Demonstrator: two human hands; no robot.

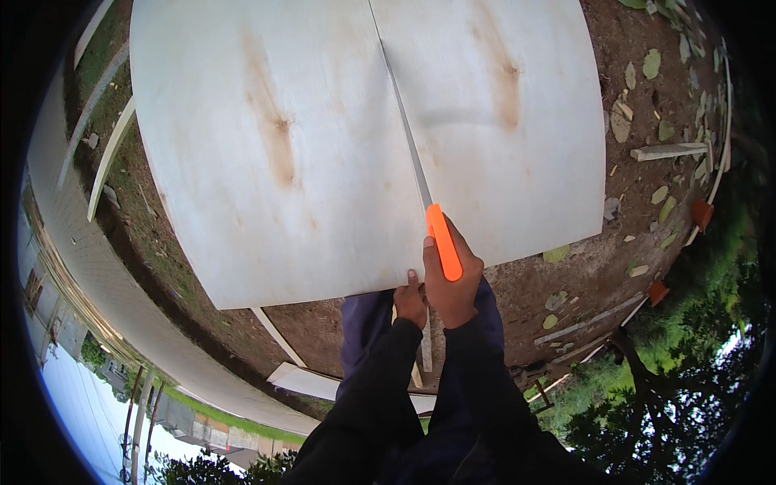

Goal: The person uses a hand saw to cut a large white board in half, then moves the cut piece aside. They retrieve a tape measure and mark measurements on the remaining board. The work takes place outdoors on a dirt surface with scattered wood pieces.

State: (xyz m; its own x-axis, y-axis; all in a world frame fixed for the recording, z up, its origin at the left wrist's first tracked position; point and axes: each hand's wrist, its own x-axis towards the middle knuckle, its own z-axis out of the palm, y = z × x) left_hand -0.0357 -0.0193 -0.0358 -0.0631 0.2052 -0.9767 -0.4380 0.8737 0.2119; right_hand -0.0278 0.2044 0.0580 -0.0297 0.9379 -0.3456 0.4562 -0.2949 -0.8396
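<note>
A large pale plywood sheet (323, 202) with brownish streaks spans the middle of the view. My right hand (453, 283) is closed round the orange handle of a handsaw (412, 153). The saw's narrow blade points away from me across the sheet, in line with a thin dark slit that runs on to the top edge of the view. Just left of it, my left hand (411, 305) grips the near edge of the plywood, thumb on top. The other fingers of that hand are partly hidden under the edge.
Brown soil (638, 186) with scattered leaves surrounds the sheet. Short wood pieces (668, 151) lie at right, and a pale strip (111, 158) sticks out at left. A white board (305, 380) lies near my legs. Reddish pots (702, 214) and a tree (647, 388) stand at right.
</note>
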